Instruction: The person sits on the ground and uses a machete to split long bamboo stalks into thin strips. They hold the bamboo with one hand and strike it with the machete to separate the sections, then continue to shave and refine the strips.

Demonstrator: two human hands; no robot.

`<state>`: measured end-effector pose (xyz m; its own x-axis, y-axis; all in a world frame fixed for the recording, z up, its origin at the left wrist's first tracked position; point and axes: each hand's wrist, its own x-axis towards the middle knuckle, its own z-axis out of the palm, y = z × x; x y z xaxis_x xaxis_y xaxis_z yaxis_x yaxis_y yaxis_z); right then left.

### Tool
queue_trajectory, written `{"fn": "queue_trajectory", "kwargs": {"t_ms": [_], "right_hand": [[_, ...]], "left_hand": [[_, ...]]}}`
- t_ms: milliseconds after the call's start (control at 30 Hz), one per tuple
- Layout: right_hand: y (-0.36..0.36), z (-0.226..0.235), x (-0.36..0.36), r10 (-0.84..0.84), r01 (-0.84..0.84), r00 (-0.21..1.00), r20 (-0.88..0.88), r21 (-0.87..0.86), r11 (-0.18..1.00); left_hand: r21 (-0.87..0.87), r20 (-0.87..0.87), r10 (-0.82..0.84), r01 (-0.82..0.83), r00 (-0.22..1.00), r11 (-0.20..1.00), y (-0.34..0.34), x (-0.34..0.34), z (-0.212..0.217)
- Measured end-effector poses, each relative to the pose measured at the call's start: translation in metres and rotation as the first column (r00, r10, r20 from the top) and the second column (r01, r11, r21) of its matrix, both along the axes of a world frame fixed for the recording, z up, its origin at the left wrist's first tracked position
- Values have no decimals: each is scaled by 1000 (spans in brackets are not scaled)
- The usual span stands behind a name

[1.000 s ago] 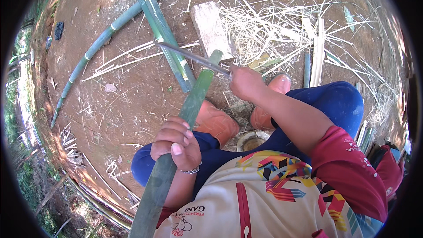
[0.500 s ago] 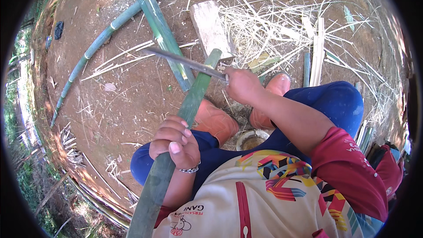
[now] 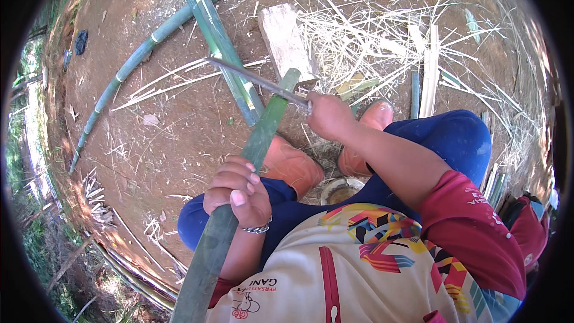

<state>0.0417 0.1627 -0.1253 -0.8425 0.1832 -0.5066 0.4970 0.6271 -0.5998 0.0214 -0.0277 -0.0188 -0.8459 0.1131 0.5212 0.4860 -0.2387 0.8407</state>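
Hands [image 3: 238, 194] [image 3: 330, 117] apart, right farther forward

Bright daylight | pale strips [image 3: 371, 42] glare near white | dappled sun on brown ground [image 3: 179, 125] at upper left | round fisheye view, edges bent, corners black

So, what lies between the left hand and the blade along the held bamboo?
In the head view, just a bare stretch of the green bamboo runs from the left hand to the blade; nothing rests on it.
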Motion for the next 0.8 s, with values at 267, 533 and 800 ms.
{"fn": "queue_trajectory", "kwargs": {"t_ms": [267,533,800], "right_hand": [[-3,8,1,44,-44,999,-22,-10,999],[-1,4,9,22,-22,997,-70,13,1000],[-1,-3,9,1,0,1000,-28,17,1000]], "left_hand": [[5,-12,3,-3,1000,1000,1,1,-2],[-9,-2,-12,12,1000,1000,-1,4,-1],[-10,-7,-15,15,1000,1000,3,2,1]]}}
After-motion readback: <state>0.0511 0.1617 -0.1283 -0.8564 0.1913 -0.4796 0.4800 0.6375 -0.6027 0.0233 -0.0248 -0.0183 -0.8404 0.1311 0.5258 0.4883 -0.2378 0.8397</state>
